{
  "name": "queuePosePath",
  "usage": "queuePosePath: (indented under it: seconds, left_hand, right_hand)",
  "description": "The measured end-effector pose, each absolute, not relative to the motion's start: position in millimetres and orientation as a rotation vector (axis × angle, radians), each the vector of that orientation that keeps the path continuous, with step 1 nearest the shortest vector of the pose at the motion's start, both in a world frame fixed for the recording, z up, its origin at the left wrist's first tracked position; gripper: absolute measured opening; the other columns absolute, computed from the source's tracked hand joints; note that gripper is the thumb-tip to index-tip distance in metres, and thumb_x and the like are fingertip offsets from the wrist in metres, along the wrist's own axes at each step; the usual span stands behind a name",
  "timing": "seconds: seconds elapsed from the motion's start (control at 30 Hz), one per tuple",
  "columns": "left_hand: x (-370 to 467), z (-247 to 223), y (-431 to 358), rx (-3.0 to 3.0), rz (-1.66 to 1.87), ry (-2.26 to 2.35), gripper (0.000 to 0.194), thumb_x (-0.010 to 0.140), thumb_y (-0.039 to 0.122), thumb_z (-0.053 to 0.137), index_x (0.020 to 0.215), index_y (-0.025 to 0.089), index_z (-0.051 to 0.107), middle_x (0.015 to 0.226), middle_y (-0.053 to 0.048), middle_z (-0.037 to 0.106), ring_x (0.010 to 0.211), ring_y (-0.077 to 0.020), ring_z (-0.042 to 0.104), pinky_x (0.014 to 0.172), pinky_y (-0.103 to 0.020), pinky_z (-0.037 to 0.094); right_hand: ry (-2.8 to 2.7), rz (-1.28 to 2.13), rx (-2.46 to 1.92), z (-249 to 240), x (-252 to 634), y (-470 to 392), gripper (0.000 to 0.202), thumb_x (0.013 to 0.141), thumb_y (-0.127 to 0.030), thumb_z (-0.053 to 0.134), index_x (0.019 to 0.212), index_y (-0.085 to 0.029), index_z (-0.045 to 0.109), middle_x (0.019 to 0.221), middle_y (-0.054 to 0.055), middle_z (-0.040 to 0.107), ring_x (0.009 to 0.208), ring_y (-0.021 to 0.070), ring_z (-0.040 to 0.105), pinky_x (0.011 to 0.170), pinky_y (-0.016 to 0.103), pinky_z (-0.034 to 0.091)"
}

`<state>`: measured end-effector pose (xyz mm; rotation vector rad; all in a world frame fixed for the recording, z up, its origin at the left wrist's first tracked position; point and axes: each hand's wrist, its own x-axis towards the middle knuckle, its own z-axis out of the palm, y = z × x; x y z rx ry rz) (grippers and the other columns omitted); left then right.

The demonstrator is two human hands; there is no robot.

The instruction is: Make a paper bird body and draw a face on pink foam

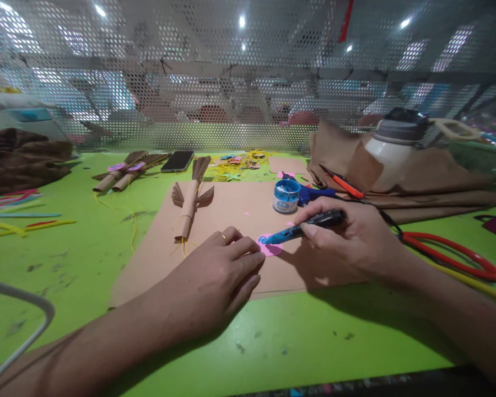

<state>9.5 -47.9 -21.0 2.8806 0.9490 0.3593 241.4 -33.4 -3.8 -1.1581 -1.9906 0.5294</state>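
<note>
My right hand point(343, 234) is closed around a black marker point(322, 220) whose front end is coated in blue paint. Its tip touches a small pink paper piece point(273, 249) that bears a blue mark. With fingers bent and together, my left hand point(231, 264) presses on the left edge of the same piece. Underneath lies a sheet of brown paper point(231, 209). Just beyond my right hand stands an open jar of blue paint point(286, 197). A rolled brown paper figure with pleated wings point(188, 209) lies on the sheet's left side.
Two more paper figures point(122, 172) and a phone point(177, 161) lie at the back left. Yellow shreds point(242, 165) are heaped behind the sheet. Red-handled scissors point(450, 253), an orange cutter point(342, 182) and a white bottle point(392, 151) are on the right. A perforated screen point(231, 99) closes off the back.
</note>
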Motion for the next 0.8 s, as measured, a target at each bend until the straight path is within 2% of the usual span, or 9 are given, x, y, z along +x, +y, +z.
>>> queuePosePath:
  seconds: [0.27, 0.53, 0.8]
  left_hand:
    - [9.4, -20.5, -47.8, 2.891, 0.360, 0.958, 0.027, 0.097, 0.023, 0.041, 0.109, 0.016, 0.064, 0.102, -0.009, 0.062, 0.091, -0.0227, 0.048, 0.083, -0.039, 0.042]
    - [10.0, -23.5, -48.9, 2.933, 0.349, 0.958, 0.029, 0.098, 0.024, 0.037, 0.108, 0.015, 0.063, 0.103, -0.009, 0.063, 0.092, -0.0226, 0.049, 0.085, -0.041, 0.041]
    - [10.1, -22.9, -49.0, 2.931, 0.337, 0.971, 0.030, 0.099, 0.024, 0.037, 0.110, 0.015, 0.063, 0.104, -0.009, 0.063, 0.093, -0.0226, 0.049, 0.085, -0.041, 0.041]
  right_hand:
    - [-1.942, 0.563, -1.144, -7.7, 241.9, -29.9, 0.009, 0.080, -0.019, 0.059, 0.084, -0.016, 0.066, 0.069, 0.001, 0.064, 0.057, 0.0110, 0.057, 0.055, 0.022, 0.044]
    - [-2.011, 0.507, -1.152, -11.2, 241.2, -26.7, 0.013, 0.081, -0.022, 0.059, 0.092, -0.017, 0.065, 0.075, 0.002, 0.065, 0.059, 0.0118, 0.057, 0.055, 0.023, 0.043]
    - [-2.041, 0.599, -1.139, -12.3, 239.1, -29.0, 0.010, 0.083, -0.022, 0.056, 0.087, -0.019, 0.064, 0.067, -0.001, 0.062, 0.053, 0.0106, 0.053, 0.047, 0.022, 0.036]
